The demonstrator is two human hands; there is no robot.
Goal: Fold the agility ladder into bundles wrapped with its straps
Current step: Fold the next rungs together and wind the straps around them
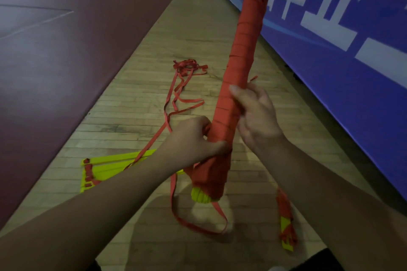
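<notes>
A long bundle of yellow rungs wound in red strap [242, 55] slants up from the centre to the top right. My right hand [255, 114] grips its lower shaft. My left hand [193, 138] grips the bundle just below, close to the wide lower wrap. Yellow rung ends [200, 197] stick out at the bottom. A loose red strap [176, 103] trails from the bundle over the floor to a tangle [187, 67]. More yellow rungs [103, 169] lie flat on the floor behind my left forearm.
A second wrapped red-and-yellow bundle [286, 224] lies on the wooden floor [198, 28] under my right forearm. A blue banner wall [330, 39] runs along the right. A dark red court mat [55, 50] covers the left.
</notes>
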